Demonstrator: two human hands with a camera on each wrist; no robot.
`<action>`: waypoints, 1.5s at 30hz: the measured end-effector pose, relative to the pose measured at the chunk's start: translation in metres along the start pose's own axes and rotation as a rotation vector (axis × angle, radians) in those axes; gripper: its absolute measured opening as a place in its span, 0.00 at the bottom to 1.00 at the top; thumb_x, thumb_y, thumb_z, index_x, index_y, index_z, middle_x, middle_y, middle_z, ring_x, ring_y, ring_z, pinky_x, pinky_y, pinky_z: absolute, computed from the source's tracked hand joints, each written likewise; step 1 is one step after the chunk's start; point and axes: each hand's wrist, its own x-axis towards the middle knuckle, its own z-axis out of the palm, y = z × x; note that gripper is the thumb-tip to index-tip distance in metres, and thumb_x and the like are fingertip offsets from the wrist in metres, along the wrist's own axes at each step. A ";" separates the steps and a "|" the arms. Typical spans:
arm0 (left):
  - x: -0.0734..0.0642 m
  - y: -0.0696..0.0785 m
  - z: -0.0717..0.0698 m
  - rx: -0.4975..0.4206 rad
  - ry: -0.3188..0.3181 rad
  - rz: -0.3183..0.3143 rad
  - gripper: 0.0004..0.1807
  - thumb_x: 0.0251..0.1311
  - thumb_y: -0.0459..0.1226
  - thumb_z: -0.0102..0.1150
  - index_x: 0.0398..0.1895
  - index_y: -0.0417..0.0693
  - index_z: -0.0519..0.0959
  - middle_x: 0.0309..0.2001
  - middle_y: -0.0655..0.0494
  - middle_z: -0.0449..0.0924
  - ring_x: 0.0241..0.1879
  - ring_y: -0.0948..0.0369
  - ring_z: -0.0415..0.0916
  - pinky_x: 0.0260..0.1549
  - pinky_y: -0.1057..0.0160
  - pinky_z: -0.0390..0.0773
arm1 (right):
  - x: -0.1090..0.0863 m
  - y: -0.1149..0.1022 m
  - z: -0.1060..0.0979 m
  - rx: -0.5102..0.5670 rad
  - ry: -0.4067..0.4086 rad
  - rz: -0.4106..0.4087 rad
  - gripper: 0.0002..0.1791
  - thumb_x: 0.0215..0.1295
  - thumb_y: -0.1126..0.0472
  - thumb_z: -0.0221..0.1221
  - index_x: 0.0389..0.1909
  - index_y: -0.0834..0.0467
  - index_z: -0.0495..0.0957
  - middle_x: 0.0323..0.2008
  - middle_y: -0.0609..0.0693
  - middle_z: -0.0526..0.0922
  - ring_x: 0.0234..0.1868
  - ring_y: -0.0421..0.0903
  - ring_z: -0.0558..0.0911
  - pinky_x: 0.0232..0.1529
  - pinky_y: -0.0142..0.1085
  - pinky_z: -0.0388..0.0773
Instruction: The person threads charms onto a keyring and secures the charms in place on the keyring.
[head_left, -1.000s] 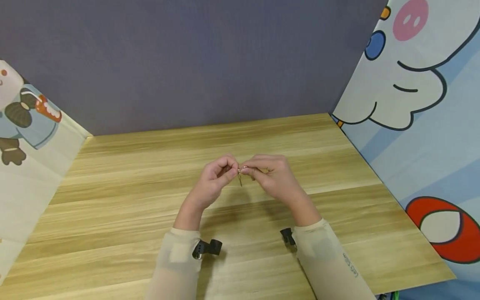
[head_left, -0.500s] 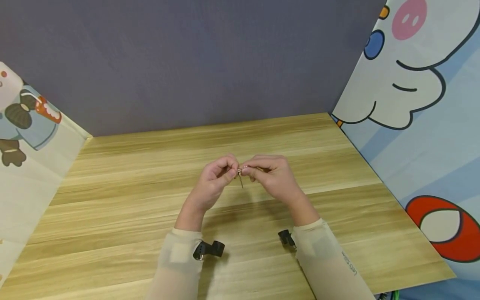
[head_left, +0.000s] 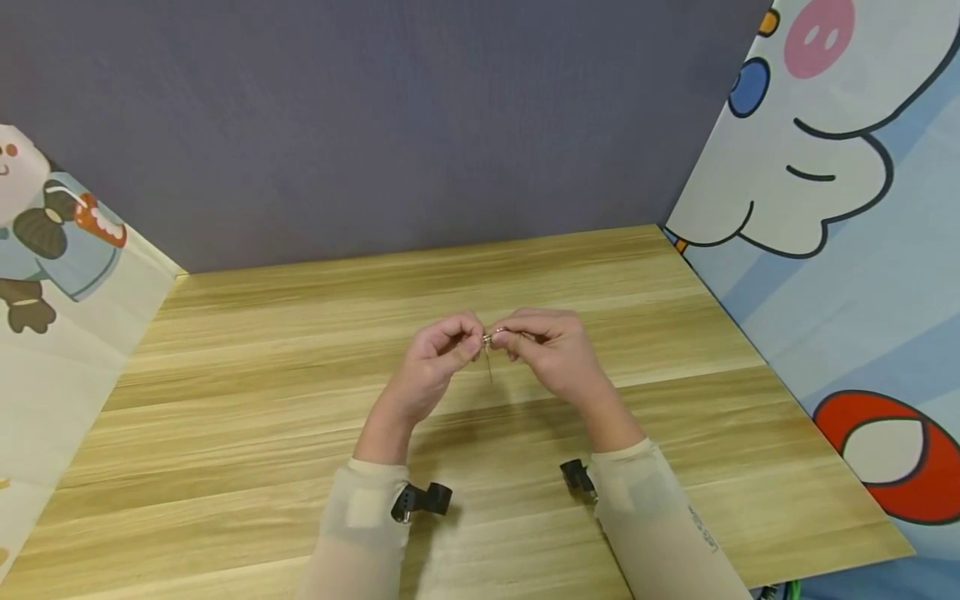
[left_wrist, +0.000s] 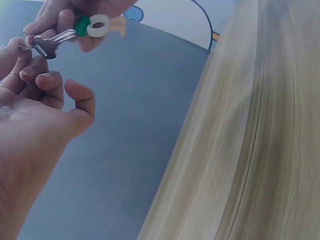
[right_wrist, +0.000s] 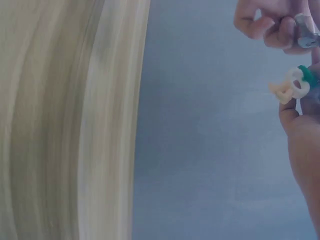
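Observation:
Over the middle of the table, my left hand (head_left: pixel 429 367) and right hand (head_left: pixel 553 354) are raised with fingertips almost together. Between them is a keychain (head_left: pixel 487 340), pinched by thumb and fingers from both sides. A thin metal piece (head_left: pixel 490 367) dangles below it. The left wrist view shows a wire-thin split ring (left_wrist: pixel 24 42) at the left fingertips and a silver metal part (left_wrist: pixel 47 48) beside it. Linked coloured rings (left_wrist: pixel 97 25), green, white and peach, hang by the right hand. In the right wrist view these coloured rings (right_wrist: pixel 298 83) lie against the right fingers.
A wood-grain table (head_left: pixel 262 400) lies beneath both hands. Behind it rises a dark grey panel (head_left: pixel 420 125), with cartoon-printed panels at left (head_left: pixel 67 350) and right (head_left: pixel 847 325). Black straps with small mounts (head_left: pixel 423 498) sit on both forearms.
Both hands have shifted slightly to the right, still pinching the keychain. The metal parts between the fingertips show a little more, and the thin dangling piece hangs straighter and lower.

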 end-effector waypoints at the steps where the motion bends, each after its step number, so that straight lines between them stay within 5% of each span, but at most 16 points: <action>1: 0.000 0.001 0.000 0.007 0.005 -0.018 0.07 0.80 0.37 0.54 0.39 0.48 0.77 0.35 0.61 0.71 0.39 0.60 0.67 0.44 0.66 0.70 | 0.000 -0.001 -0.001 -0.028 0.002 -0.017 0.05 0.66 0.74 0.68 0.39 0.66 0.91 0.34 0.60 0.91 0.28 0.41 0.82 0.31 0.31 0.82; 5: -0.001 0.007 0.000 0.044 0.021 -0.080 0.09 0.79 0.31 0.50 0.39 0.50 0.78 0.35 0.61 0.71 0.40 0.61 0.67 0.45 0.65 0.70 | 0.001 -0.001 -0.003 -0.146 -0.001 -0.123 0.06 0.64 0.74 0.69 0.38 0.64 0.91 0.33 0.57 0.92 0.27 0.41 0.82 0.33 0.29 0.82; 10: 0.000 0.010 -0.002 0.114 0.030 -0.126 0.07 0.78 0.29 0.49 0.43 0.37 0.78 0.37 0.63 0.75 0.42 0.63 0.69 0.46 0.65 0.72 | 0.004 -0.005 -0.003 -0.333 -0.017 -0.298 0.07 0.61 0.75 0.71 0.38 0.63 0.92 0.34 0.53 0.92 0.28 0.42 0.85 0.34 0.28 0.83; 18: 0.000 0.013 -0.004 0.210 0.036 -0.165 0.10 0.80 0.31 0.49 0.44 0.31 0.78 0.37 0.61 0.73 0.42 0.61 0.69 0.45 0.65 0.72 | 0.007 -0.009 -0.001 -0.555 -0.013 -0.498 0.06 0.58 0.74 0.73 0.37 0.65 0.91 0.33 0.55 0.92 0.33 0.50 0.89 0.36 0.39 0.87; 29: 0.001 0.014 -0.004 0.235 0.046 -0.141 0.09 0.79 0.29 0.51 0.41 0.30 0.77 0.35 0.57 0.72 0.40 0.59 0.69 0.44 0.65 0.71 | 0.006 -0.012 0.000 -0.534 -0.026 -0.458 0.05 0.62 0.71 0.72 0.38 0.64 0.91 0.34 0.54 0.92 0.34 0.49 0.89 0.36 0.36 0.86; 45: 0.001 0.009 -0.006 0.138 0.024 -0.059 0.07 0.75 0.25 0.48 0.37 0.28 0.73 0.35 0.60 0.71 0.39 0.61 0.67 0.44 0.66 0.70 | 0.007 -0.011 0.000 -0.328 -0.039 -0.363 0.08 0.60 0.76 0.71 0.38 0.63 0.91 0.31 0.54 0.92 0.28 0.42 0.82 0.32 0.26 0.78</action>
